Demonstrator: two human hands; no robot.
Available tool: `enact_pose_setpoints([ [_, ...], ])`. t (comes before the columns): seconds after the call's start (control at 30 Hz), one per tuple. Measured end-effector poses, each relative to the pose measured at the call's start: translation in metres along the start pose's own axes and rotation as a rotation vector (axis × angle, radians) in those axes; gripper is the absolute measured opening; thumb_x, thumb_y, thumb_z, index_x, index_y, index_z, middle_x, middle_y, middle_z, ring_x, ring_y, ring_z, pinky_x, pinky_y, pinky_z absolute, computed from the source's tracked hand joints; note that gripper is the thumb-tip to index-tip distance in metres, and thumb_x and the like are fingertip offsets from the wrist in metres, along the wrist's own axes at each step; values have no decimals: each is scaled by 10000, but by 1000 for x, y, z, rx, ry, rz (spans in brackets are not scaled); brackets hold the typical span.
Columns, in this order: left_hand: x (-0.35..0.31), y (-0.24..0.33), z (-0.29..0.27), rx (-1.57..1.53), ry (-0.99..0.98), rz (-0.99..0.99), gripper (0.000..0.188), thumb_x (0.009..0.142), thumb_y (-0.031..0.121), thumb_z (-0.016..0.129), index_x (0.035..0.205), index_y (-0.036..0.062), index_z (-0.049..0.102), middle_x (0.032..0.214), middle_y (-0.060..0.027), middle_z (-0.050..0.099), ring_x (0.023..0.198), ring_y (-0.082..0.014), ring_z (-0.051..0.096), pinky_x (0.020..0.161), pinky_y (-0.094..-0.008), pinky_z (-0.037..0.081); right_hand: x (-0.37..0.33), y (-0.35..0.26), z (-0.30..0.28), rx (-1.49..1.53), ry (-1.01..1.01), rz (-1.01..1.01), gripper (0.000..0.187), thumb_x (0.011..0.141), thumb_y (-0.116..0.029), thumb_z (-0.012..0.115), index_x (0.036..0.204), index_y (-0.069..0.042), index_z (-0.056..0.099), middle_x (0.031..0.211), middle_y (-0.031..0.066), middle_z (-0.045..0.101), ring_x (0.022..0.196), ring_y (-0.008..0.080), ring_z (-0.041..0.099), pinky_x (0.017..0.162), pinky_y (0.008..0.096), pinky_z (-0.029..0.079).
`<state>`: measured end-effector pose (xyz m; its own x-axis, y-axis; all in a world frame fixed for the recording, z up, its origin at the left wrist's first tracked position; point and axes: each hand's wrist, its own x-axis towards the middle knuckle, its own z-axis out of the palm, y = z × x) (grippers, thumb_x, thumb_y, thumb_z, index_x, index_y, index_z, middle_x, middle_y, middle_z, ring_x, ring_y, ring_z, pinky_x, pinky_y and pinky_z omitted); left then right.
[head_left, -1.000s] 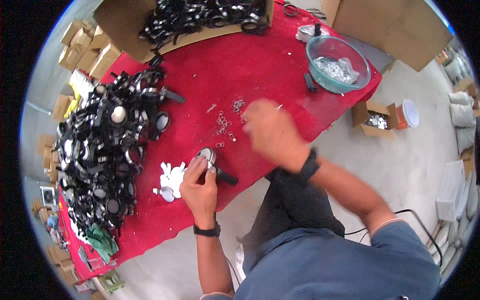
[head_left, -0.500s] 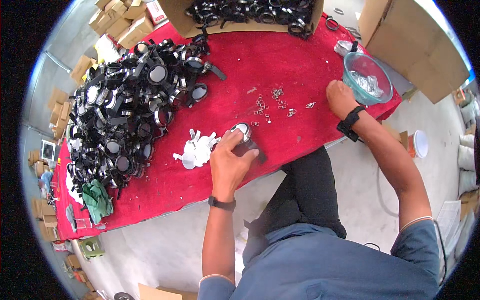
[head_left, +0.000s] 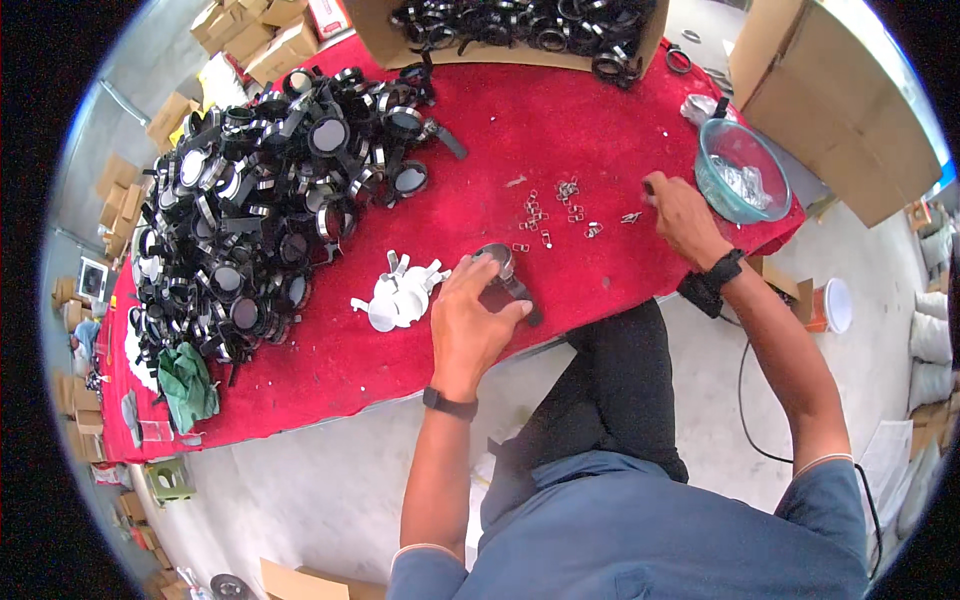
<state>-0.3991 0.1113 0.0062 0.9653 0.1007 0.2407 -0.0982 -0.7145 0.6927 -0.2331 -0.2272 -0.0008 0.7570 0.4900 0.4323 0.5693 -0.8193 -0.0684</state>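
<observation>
My left hand (head_left: 467,325) bends its fingers over a round silver watch (head_left: 497,262) with a black strap, holding it against the red cloth near the table's front edge. Thumb and fingertips lie on either side of the case. Just left of that hand is a small heap of white round stickers with tabs (head_left: 398,298). My right hand (head_left: 688,217) is raised at the table's right side, its fingers drawn together around something small and dark that I cannot make out. Between the hands, several small metal buckles (head_left: 538,212) lie scattered on the cloth.
A large pile of watches (head_left: 260,210) fills the left of the table, a green cloth (head_left: 187,387) at its front. An open cardboard box (head_left: 480,58) of watches stands at the back. Right of my right hand is a clear bluish bowl (head_left: 707,180) with plastic inside.
My right hand has shifted slightly nearer, away from beside the bowl. The watch face under my left hand looked white before and appears darker now. The whole view has shifted a little.
</observation>
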Motion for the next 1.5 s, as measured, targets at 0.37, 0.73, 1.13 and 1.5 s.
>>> enact_pose_setpoints([
  [0.37,0,5,10,-42,34,-52,641,702,144,935,1288,12,710,1488,-249,629,1357,-408,620,1156,-460,497,20,-183,18,775,-69,271,131,974,-124,682,1013,0,673,896,260,691,868,494,679,755,554,528],
  [0.73,1,0,27,-39,165,16,409,796,58,811,1196,-11,759,1375,-242,669,1234,-442,634,1069,-500,489,13,-216,4,564,-125,296,268,841,-147,761,1040,3,662,1045,228,693,1020,429,683,838,549,550],
  [1.13,4,12,12,-56,37,-123,648,696,156,931,1287,-36,747,1465,-285,641,1341,-405,642,1158,-436,492,-16,-166,6,673,43,134,161,912,-67,689,1050,-19,756,905,188,703,857,402,697,774,510,567],
  [1.5,156,-22,-204,627,486,267,528,829,135,872,1316,6,712,1397,-228,688,1418,-437,564,1185,-486,441,-14,-9,10,65,385,291,355,862,55,661,1217,39,659,1265,208,645,1146,404,611,1000,479,529],
])
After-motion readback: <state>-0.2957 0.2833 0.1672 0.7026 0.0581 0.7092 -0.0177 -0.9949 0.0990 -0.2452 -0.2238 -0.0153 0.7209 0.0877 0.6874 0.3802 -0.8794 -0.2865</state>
